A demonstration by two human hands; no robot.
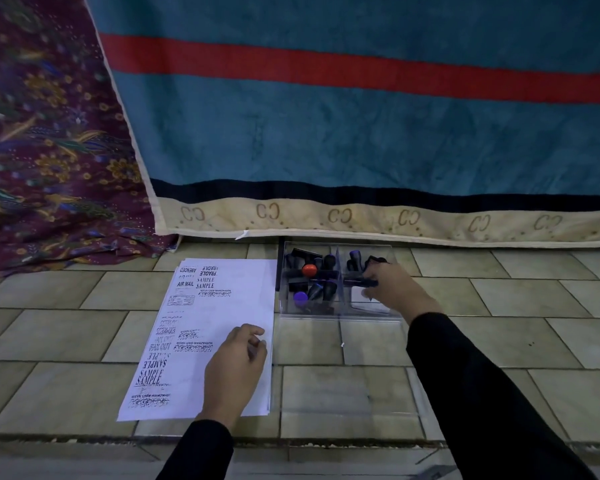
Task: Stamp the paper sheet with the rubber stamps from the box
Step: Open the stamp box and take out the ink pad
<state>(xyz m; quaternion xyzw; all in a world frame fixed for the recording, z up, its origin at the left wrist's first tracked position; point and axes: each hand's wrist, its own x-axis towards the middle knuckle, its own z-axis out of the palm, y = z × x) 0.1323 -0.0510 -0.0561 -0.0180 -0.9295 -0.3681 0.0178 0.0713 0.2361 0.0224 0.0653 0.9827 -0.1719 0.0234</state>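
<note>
Stamped white paper sheet beside a clear plastic box of rubber stamps, on the tiled floor.

The sheet tops a thin stack lying flat, its long side running away from the viewer; its left half carries black imprints such as SAMPLE, FAX OUT, AIR MAIL and FRAGILE, the right half mostly blank. Just right of it, the box has a divider: the left compartment holds a jumble of dark-handled stamps, one with an orange-red knob, one with a purple knob. The right compartment holds a few more, and one long black stamp lies sideways across it.
</note>
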